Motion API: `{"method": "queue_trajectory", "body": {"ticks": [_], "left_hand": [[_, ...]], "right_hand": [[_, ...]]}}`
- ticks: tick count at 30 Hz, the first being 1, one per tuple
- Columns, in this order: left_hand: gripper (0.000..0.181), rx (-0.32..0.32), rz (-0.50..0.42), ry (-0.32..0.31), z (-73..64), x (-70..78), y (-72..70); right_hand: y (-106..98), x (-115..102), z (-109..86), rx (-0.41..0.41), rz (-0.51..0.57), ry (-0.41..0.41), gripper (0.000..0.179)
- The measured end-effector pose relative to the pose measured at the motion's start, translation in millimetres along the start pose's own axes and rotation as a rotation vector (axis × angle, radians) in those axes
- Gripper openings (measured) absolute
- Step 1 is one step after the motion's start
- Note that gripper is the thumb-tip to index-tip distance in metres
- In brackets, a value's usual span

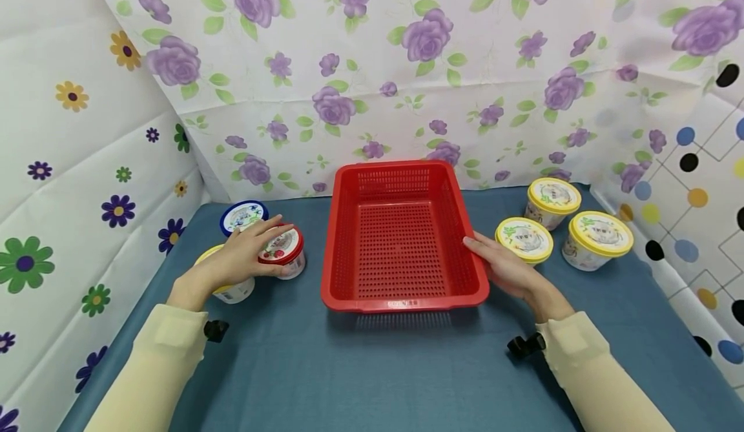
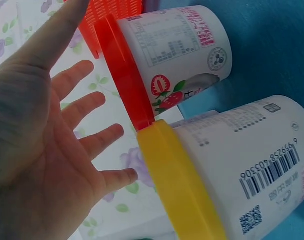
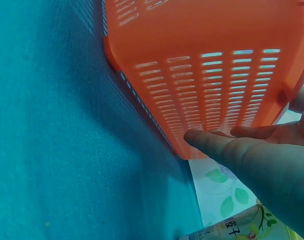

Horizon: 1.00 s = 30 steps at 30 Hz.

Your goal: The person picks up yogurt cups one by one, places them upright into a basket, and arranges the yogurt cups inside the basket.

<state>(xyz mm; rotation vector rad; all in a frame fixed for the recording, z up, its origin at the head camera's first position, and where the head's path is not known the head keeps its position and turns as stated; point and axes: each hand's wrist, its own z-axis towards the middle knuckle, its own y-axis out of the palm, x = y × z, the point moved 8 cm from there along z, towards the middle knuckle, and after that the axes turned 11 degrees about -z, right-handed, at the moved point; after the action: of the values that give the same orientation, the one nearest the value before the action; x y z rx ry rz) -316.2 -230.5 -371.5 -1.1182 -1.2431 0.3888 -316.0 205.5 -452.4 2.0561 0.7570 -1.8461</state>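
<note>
My left hand (image 1: 232, 257), fingers spread, hovers over a tub with a red lid (image 1: 285, 246) and a strawberry print. In the left wrist view, a gap shows between most fingers and that strawberry tub (image 2: 187, 55). Beside it, partly under the wrist, stands a yellow-lidded tub (image 1: 237, 292), its barcode facing the left wrist camera. A blue-lidded tub (image 1: 241, 214) is just behind. My right hand (image 1: 511, 269) holds the right rim of a red perforated plastic basket (image 1: 401, 304), thumb over the rim and fingers along the outer wall (image 3: 212, 95).
Three yellow-lidded tubs stand right of the basket: a rear tub (image 1: 553, 201), a near tub (image 1: 524, 239) close to the right hand, and an outer tub (image 1: 599, 241). Blue cloth (image 1: 372, 374) covers the table. Flowered sheeting (image 1: 372, 64) hangs behind and dotted sheeting at right.
</note>
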Motion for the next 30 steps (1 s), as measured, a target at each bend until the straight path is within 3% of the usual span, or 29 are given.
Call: {"method": "queue_trajectory", "body": {"ticks": [18,26,30], "left_hand": [[0.080,-0.027,-0.039,-0.046,-1.8,-9.7,6.8],[0.074,-0.001,-0.033,-0.002,0.8,-5.8,8.1],[0.073,0.013,-0.029,-0.011,2.9,-3.8,8.9]], "right_hand": [[-1.3,4.3,1.5,0.013,-0.016,0.000,0.065],[-1.1,4.2,1.9,0.012,-0.014,-0.003,0.064],[-1.0,4.6,2.0,0.011,-0.011,0.000,0.065]]}}
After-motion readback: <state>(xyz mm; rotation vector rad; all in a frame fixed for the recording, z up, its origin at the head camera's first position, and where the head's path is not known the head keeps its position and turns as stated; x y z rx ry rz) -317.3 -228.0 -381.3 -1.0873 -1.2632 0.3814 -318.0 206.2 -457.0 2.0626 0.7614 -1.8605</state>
